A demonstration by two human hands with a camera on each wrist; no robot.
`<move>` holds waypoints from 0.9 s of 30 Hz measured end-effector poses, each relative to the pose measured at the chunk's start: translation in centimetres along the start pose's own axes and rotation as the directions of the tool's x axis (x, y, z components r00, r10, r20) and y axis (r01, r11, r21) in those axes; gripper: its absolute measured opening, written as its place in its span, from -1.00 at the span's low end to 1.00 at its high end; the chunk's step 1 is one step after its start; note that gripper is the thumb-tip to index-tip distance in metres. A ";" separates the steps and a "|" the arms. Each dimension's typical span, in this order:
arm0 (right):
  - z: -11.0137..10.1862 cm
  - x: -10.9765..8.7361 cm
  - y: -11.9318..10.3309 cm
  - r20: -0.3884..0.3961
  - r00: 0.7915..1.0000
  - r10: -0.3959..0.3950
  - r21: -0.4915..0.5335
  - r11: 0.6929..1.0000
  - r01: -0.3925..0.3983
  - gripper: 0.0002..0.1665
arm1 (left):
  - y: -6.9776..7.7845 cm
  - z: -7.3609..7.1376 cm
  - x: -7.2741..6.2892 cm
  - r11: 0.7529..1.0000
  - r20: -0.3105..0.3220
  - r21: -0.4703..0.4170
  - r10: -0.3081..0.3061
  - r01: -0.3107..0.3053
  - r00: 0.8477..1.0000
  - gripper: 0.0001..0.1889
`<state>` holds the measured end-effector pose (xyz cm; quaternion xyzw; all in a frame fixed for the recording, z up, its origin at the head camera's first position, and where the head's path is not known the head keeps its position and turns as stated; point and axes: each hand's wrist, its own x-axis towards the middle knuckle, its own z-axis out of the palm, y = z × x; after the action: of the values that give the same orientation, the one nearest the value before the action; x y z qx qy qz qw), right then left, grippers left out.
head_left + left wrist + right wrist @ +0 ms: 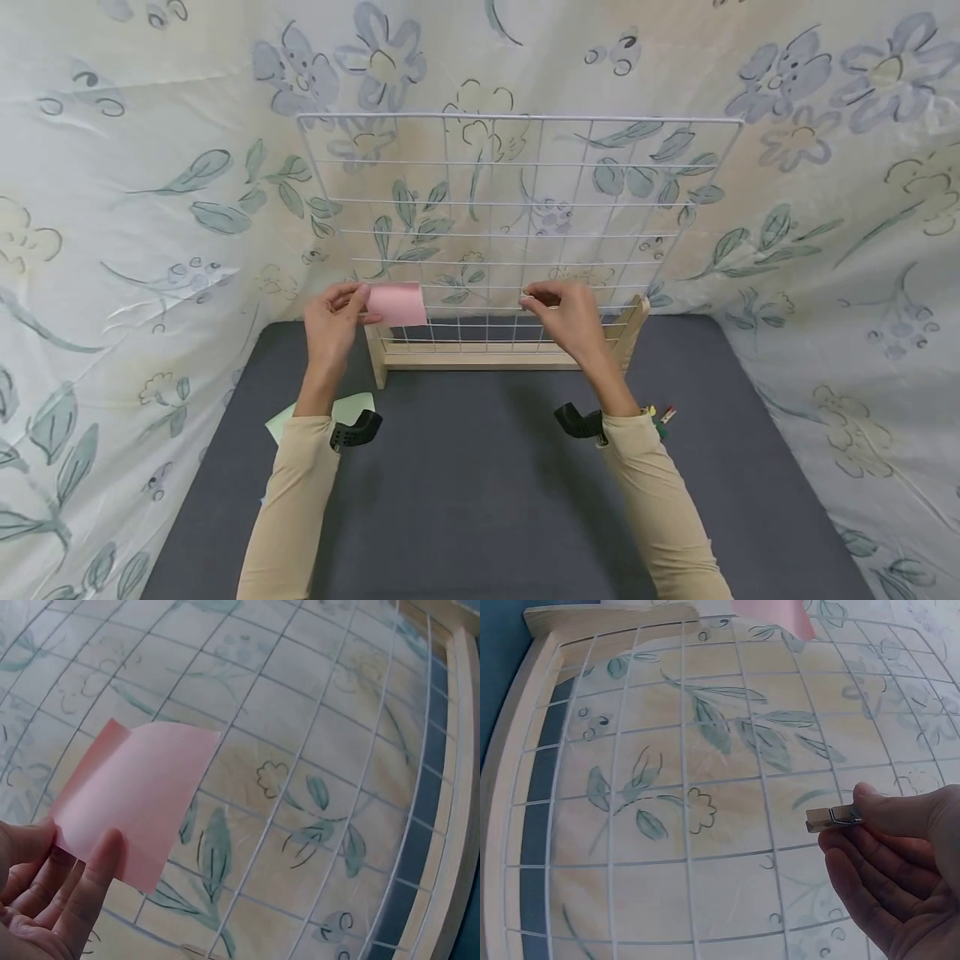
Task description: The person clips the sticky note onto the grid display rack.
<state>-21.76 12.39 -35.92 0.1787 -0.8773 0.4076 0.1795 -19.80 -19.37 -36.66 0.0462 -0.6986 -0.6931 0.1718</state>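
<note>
Pinched in my left hand is a pink sheet of paper, held by its left edge. In the left wrist view the pink paper bows slightly, in front of the wire grid. My right hand pinches a small wooden clothespin between thumb and fingers, its tip pointing away from the hand. Both hands are at the lower part of a white wire grid, which stands upright in a wooden base. In the head view the clothespin is mostly hidden by the fingers.
Pale green paper sheets lie on the dark table beside the left forearm. Several small coloured items sit by the right wrist, partly hidden by the sleeve. Floral cloth hangs behind and at both sides.
</note>
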 end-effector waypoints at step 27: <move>-1.5 5.1 -5.1 -0.037 0.995 -0.090 0.129 0.987 0.094 -0.79 | 4.7 1.2 2.9 0.986 0.021 -0.062 0.155 -0.153 0.988 -0.74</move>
<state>-23.64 9.64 -29.38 0.2241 -0.8365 0.4584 0.1999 -22.04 -18.98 -31.55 -0.0219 -0.6810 -0.6990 0.2172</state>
